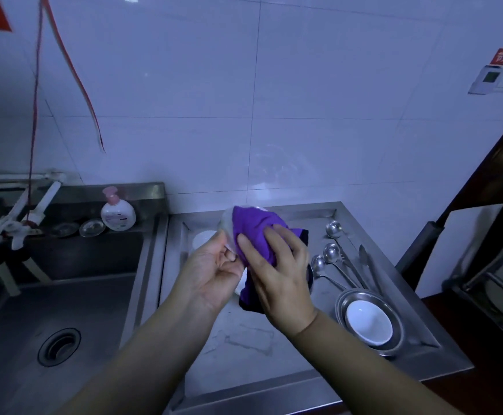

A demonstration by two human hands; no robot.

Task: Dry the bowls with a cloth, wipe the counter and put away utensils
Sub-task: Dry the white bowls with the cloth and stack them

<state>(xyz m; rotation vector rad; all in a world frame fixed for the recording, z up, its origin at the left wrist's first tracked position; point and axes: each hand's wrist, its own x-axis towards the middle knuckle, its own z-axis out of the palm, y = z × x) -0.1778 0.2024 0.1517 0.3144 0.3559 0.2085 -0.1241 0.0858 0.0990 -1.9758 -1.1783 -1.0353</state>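
Head view: the right hand (277, 277) is pressing the purple cloth (254, 232) into a tilted bowl (228, 226), which the left hand (214, 274) is gripping by its rim, steadying it above the steel counter (244, 339); another bowl (368, 322) is sitting nearby with the ladles (332, 253).

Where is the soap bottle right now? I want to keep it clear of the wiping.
In the head view the soap bottle stands at left of centre on the ledge behind the sink, against the steel backsplash, beside two round metal lids.

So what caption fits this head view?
Left hand holds a bowl while right hand rubs it with purple cloth.
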